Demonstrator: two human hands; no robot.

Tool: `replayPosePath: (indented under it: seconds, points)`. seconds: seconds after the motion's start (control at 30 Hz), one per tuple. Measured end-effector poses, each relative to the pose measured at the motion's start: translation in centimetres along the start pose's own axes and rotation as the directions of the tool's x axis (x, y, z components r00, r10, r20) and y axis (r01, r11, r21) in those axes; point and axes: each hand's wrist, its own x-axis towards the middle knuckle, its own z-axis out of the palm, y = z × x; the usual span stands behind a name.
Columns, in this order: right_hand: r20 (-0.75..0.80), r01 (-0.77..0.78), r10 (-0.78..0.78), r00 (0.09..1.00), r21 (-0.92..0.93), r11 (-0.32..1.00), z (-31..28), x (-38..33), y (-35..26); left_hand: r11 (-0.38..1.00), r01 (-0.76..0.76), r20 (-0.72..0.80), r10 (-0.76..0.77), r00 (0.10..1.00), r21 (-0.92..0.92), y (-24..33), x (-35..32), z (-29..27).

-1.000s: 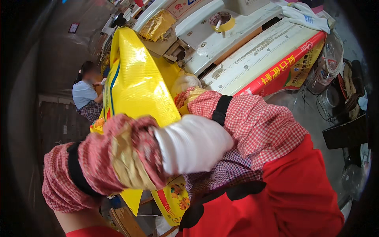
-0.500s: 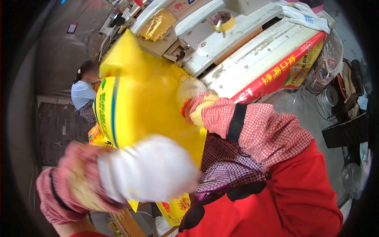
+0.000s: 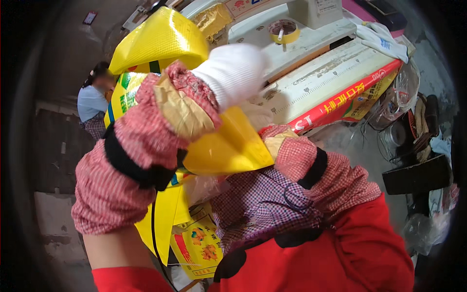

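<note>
1. The big yellow woven sack (image 3: pixel 160 41) is held up right in front of the sewing machine (image 3: pixel 311 34), between both hands.
2. The left hand (image 3: pixel 228 73), in a white glove and a red checked sleeve cover, sits over the sack's near face; can't tell if it's gripping or just pressing flat.
3. The right hand (image 3: pixel 272 141) is tucked at the sack's lower right corner; glove mostly hidden, so its grip is unclear too.
4. More yellow printed bags (image 3: pixel 197 243) hang below the sack.
5. A tape roll (image 3: pixel 283 31) sits on the machine behind the sack.
</note>
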Motion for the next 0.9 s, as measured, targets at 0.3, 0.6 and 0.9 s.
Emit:
replayPosePath:
  seconds: [0.3,0.6,0.9]
  points:
    - [-0.023,-0.086,0.092,0.995,0.191,0.978,1.3,-0.2,1.7,0.908,0.348,0.261,-0.286,0.922,-0.235,-1.9,-11.3,11.6]
    - [-0.015,-0.032,0.041,0.999,0.392,0.919,2.3,-0.1,4.6,0.789,0.045,-0.191,-0.203,0.960,-0.613,-1.9,-10.0,12.3]
    - [0.241,-0.190,-0.133,0.961,0.930,0.314,3.2,2.3,6.6,0.812,0.074,-0.406,-0.365,0.838,-0.578,-1.0,-10.6,13.8]
